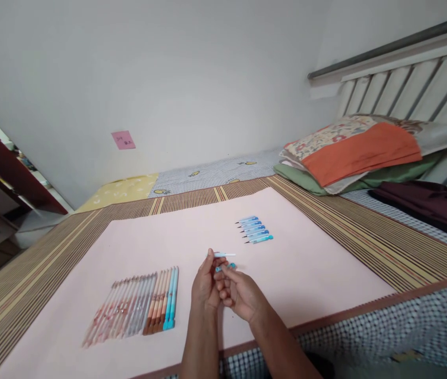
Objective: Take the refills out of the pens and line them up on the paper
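Held over the pink sheet, my left hand [205,284] grips a thin pale blue and white pen part [226,255], its white end pointing right. My right hand [245,295] is close beside it, with thumb and fingers pinched on a short teal pen piece [231,266]. The fingers partly cover both pieces. Beyond my hands lies a row of short blue pen parts [253,230] with dark pointed tips facing left. Left of my hands is a row of long pens [132,308], coloured clear pink, grey, brown and bright blue from left to right.
A large pink sheet [310,252] lies on a striped mat [322,221] over a checked bed cover [424,316]. Pillows [365,152] and a dark folded cloth [428,205] are at the right, near a white radiator [408,89]. A pink note [123,140] is on the wall.
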`<state>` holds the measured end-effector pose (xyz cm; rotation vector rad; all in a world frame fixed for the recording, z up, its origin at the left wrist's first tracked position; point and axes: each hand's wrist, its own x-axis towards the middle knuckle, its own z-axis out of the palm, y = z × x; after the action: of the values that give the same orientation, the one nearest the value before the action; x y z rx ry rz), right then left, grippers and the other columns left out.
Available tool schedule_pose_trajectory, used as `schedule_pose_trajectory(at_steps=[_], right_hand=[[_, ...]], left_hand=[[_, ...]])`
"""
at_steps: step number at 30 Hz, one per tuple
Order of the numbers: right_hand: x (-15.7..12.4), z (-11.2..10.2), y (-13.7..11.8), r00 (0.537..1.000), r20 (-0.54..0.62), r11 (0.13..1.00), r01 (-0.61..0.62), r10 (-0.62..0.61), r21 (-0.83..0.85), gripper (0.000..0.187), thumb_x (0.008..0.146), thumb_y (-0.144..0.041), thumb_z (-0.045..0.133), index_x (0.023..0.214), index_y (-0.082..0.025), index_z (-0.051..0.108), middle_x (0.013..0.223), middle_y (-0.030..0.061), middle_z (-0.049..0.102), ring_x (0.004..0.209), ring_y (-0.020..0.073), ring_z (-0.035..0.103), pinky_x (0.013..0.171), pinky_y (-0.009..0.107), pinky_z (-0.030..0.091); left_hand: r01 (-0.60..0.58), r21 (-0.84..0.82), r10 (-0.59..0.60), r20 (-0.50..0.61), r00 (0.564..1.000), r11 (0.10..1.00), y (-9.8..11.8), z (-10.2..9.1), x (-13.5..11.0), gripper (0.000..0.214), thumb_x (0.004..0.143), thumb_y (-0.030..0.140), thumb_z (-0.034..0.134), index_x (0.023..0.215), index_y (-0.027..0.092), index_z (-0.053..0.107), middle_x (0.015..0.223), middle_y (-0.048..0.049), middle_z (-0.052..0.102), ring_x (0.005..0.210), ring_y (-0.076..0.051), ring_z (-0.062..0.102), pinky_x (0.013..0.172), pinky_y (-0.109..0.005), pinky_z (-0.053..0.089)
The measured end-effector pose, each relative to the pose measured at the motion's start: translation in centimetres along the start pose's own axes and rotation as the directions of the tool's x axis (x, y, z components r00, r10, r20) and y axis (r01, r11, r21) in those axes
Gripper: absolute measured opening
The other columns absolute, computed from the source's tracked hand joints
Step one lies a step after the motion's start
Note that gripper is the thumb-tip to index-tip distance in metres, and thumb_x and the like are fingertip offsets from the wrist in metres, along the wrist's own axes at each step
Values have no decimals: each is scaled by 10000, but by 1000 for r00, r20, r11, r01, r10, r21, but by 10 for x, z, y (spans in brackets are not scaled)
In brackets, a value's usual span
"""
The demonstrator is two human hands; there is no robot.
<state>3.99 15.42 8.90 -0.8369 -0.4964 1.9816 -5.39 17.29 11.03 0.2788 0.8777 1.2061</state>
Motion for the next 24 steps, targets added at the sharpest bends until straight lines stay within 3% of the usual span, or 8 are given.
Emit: schedule_pose_trajectory(at_steps=[3,5,6,8,10,17,24], right_hand=[[-2,-5,-3,997,58,983,56,-47,-175,479,750,-628,776,707,-173,632,519,-27,586,385,75,451,389,203,227],[-5,-8,-8,979,43,932,202,-199,-301,509,729,-651,775,636,-199,562,467,-51,530,362,65,393,389,214,218],[-5,-10,-12,949,13,888,298,-314,-349,512,719,-643,788,619,-207,538,450,-62,505,368,62,377,396,216,227],[-6,-11,-20,843,-57,783,469,-535,-408,470,686,-599,832,654,-210,571,470,-66,515,415,71,409,425,221,281],[-6,-12,-26,755,-97,711,555,-649,-431,420,652,-555,864,764,-206,659,540,-50,581,476,95,480,461,233,347],[-6,-13,-32,647,-189,652,614,-739,-445,387,674,-529,840,840,-188,763,610,-8,645,564,147,592,528,268,466],[-12,-20,-43,553,-237,593,660,-799,-462,422,718,-583,818,847,-187,752,838,58,752,646,161,658,574,277,520]], left_hand=[[-78,-49,75,-56,996,996,0,1,1,399,753,455,875,760,114,668,643,-22,673,449,-97,569,386,-196,440],[-181,-112,176,-52,983,977,0,1,1,356,751,383,892,747,118,655,645,-5,657,512,-88,584,484,-196,501],[-214,-131,211,-35,977,968,-1,1,1,349,744,363,900,740,123,646,639,7,643,524,-81,575,520,-196,513],[-220,-131,222,4,975,967,-2,3,1,366,723,359,914,721,136,623,610,35,603,499,-67,527,517,-198,499],[-192,-116,195,13,981,974,-4,5,1,375,712,349,920,712,140,609,595,47,584,484,-64,501,501,-199,483],[-60,-170,58,-15,998,984,-7,11,0,271,820,245,837,749,131,602,611,30,614,435,-47,447,436,-182,425],[-47,-222,37,-50,998,974,-3,9,0,241,935,238,716,762,129,589,621,25,614,402,-40,413,417,-186,434]])
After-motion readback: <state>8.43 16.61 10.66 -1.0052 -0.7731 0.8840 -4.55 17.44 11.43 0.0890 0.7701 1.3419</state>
